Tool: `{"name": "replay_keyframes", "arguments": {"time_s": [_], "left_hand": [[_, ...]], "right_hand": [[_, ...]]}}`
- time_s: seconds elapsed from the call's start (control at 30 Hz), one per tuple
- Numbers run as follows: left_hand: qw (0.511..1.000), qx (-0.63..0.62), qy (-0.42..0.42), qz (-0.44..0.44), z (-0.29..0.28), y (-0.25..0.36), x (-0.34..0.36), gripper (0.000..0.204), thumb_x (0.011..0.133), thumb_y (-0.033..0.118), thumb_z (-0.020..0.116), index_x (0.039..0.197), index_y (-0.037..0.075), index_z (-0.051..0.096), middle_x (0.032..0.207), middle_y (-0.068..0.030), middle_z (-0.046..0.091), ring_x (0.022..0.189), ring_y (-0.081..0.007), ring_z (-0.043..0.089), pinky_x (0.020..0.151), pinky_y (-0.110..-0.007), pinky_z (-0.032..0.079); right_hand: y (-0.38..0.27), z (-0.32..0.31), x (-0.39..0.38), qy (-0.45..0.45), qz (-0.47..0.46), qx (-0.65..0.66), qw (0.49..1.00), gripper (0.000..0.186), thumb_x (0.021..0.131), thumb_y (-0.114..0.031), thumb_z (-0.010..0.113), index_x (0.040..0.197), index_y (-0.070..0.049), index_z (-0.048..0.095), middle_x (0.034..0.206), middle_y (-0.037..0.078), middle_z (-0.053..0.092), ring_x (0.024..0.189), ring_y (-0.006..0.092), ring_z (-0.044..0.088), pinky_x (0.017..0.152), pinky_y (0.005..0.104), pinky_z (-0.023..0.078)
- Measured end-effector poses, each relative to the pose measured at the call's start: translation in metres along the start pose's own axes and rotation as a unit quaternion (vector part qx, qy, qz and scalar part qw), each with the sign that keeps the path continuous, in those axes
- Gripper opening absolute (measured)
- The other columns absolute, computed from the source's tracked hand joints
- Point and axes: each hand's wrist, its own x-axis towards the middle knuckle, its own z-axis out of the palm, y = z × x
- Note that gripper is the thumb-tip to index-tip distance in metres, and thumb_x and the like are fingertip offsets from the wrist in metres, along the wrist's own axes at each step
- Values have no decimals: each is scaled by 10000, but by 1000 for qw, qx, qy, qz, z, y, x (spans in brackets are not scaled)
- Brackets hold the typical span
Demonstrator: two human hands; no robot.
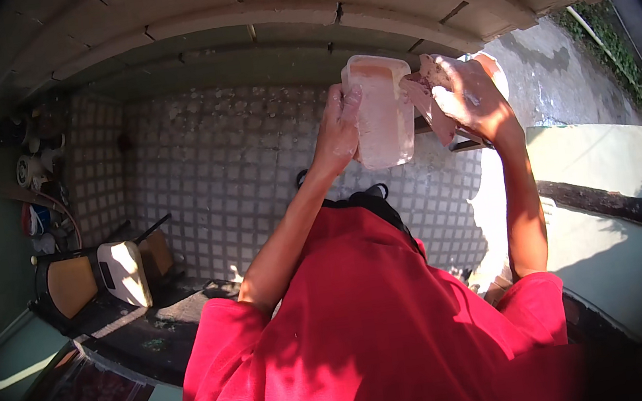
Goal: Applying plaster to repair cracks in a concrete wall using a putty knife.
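My left hand (340, 124) is closed on the left side of a translucent rectangular plastic tub (388, 116). The tub is tilted toward me, and its inside is coated with pale pinkish residue. Just to the right, my right hand (477, 101) is wrapped round a reddish-brown, rough-edged piece (438, 123), whose kind I cannot make out. That piece comes close to the tub's right rim; I cannot tell whether they touch. Pale dust or paste marks both hands. My right palm and its inner fingers are hidden.
Below lies a checkered tile floor (212, 166), with a dark seam-lined wall (278, 49) beyond. Chairs with tan parts (71, 287) stand at left near piled items (33, 176). A rounded orange-rimmed container (494, 71) shows behind my right hand. At right, a dark beam (618, 204) crosses pale panels (604, 154).
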Motion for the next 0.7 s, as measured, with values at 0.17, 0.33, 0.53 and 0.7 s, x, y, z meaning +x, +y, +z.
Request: {"name": "replay_keyframes", "arguments": {"time_s": [0.17, 0.33, 0.53, 0.7], "left_hand": [[1000, 25, 11, -9, -3, -2, 7, 388, 1034, 390, 430, 1090, 12, 496, 973, -117, 583, 890, -172, 547, 816, -330, 461], [999, 5, 29, -15, 2, -5, 12, 388, 1037, 397, 422, 1074, 18, 498, 963, -111, 583, 871, -162, 565, 772, -326, 481], [997, -33, 25, -64, 10, -5, 21, 424, 1037, 429, 396, 1208, 55, 496, 1087, -81, 572, 1000, -152, 573, 857, -343, 496], [994, -81, 14, -76, 26, -7, 28, 483, 1033, 453, 385, 1305, 63, 472, 1219, -109, 570, 1095, -191, 586, 935, -355, 497]], "right_hand": [[-5, 4, 6, -167, 105, 72, 978, 423, 806, -251, 597, 1096, 56, 572, 1046, 274, 625, 982, 419, 593, 868, 449, 466], [5, 18, -9, -107, 75, 160, 978, 345, 804, -253, 597, 943, 63, 599, 890, 237, 642, 860, 413, 607, 802, 421, 488], [26, 14, -37, -139, 259, 544, 786, 318, 770, -170, 696, 1025, 15, 653, 961, 53, 683, 834, 137, 656, 747, 310, 526], [61, 55, -62, -87, 262, 714, 644, 329, 801, -98, 693, 1107, -3, 619, 989, 45, 676, 865, 138, 661, 784, 271, 541]]}}
